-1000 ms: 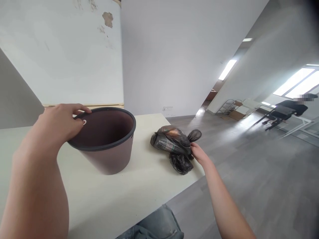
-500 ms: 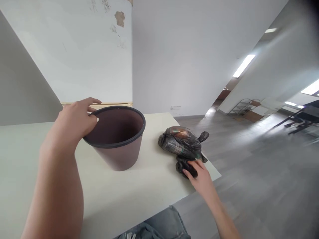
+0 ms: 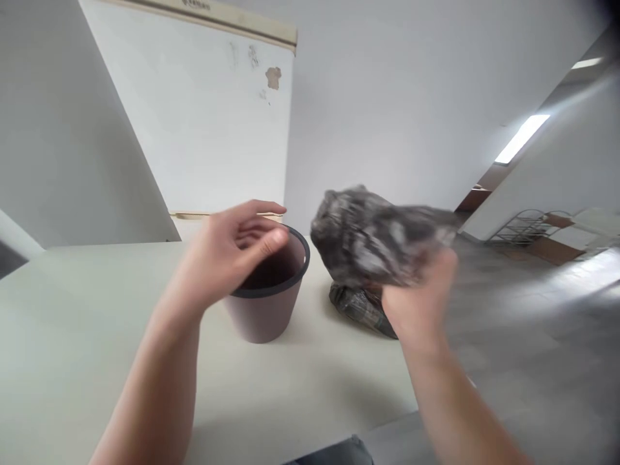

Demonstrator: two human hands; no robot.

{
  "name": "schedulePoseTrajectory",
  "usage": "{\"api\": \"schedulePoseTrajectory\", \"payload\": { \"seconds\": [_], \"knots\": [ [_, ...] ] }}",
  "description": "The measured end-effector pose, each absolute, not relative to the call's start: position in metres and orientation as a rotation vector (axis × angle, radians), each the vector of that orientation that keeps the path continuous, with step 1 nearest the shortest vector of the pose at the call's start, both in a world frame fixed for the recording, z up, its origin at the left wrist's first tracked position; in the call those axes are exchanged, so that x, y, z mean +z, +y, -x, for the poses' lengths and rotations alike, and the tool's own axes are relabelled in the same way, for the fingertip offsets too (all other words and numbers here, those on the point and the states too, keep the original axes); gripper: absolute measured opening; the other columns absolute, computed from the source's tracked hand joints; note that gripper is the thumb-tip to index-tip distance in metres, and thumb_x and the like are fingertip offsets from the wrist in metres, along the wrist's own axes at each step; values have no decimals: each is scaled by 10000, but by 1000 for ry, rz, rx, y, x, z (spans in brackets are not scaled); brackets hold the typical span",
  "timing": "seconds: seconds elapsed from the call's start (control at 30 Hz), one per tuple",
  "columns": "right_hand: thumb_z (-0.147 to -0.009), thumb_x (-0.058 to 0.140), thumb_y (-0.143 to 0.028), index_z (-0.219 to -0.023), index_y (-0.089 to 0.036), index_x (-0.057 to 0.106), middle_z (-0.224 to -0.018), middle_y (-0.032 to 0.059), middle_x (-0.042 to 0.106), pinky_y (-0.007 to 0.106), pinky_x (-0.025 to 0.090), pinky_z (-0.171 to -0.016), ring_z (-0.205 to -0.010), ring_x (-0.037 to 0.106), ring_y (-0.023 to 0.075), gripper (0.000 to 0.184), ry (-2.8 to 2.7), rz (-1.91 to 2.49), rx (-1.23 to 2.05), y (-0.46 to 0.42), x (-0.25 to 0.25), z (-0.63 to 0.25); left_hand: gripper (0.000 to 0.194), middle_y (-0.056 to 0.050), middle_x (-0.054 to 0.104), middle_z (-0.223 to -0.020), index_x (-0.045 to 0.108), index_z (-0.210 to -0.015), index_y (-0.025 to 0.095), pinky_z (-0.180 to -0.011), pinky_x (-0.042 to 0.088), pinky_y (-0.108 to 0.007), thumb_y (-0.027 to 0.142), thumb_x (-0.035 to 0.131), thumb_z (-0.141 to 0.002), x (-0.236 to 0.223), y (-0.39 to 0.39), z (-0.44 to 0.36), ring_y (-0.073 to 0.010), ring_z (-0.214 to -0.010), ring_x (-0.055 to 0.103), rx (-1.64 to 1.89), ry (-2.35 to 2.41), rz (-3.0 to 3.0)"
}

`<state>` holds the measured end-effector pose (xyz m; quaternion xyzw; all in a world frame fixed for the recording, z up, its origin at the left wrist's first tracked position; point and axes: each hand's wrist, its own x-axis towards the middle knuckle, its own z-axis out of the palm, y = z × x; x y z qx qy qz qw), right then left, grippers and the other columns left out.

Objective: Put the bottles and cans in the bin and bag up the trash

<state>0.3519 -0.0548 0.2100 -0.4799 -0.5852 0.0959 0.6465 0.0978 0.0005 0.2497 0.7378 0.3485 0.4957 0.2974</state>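
Note:
My right hand (image 3: 419, 300) grips a crumpled black plastic bag (image 3: 368, 242), raised in the air right of the bin and smeared by motion. Under it on the table lies a second, filled black plastic bag (image 3: 361, 311), partly hidden by the hand and the raised bag. The brownish-purple bin (image 3: 264, 316) stands upright with a dark rim, its visible inside dark. Over the bin's left side hovers my left hand (image 3: 220, 258), open with fingers apart and curved; it covers part of the rim, and I cannot tell whether it touches it.
The bin stands on a pale table (image 3: 242, 394), whose right edge borders a grey floor (image 3: 523, 361). Behind the table is a white fridge-like panel (image 3: 217, 135) with stained, peeling spots, beside a grey wall (image 3: 378, 116). A wire rack (image 3: 520, 226) stands far right.
My right hand has risen from the table with the black plastic, now bulkier and held up. My left hand has shifted right across the bin's opening. The view has tilted up and left.

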Motion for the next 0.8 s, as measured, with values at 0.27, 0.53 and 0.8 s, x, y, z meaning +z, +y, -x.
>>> {"api": "schedulePoseTrajectory", "payload": {
  "seconds": [0.27,0.53,0.8],
  "knots": [
    [-928,731,-468,-795,-222,682,-695,-9,589,294,518,-627,-674,590,161,284,-1338,759,401,27,255,-290,127,-9,722,-777,715,-809,198,-648,583,-282,301,739,-879,248,17,-92,-182,-753,702,1836,1044,-1691],
    [-894,775,-447,-658,-220,413,-726,-20,486,277,493,-651,-710,530,140,488,-1098,607,597,42,246,-304,197,-39,691,-865,705,-835,246,-633,580,-278,415,751,-924,244,60,-39,-167,-798,679,2137,831,-1243],
    [-836,863,-384,-759,-249,479,-656,-51,472,252,391,-498,-563,475,117,415,-1210,630,764,41,251,-333,305,-52,740,-998,701,-914,264,-836,635,-375,551,793,-868,238,72,-30,-257,-1053,715,2112,819,-1258]
  ]
}}
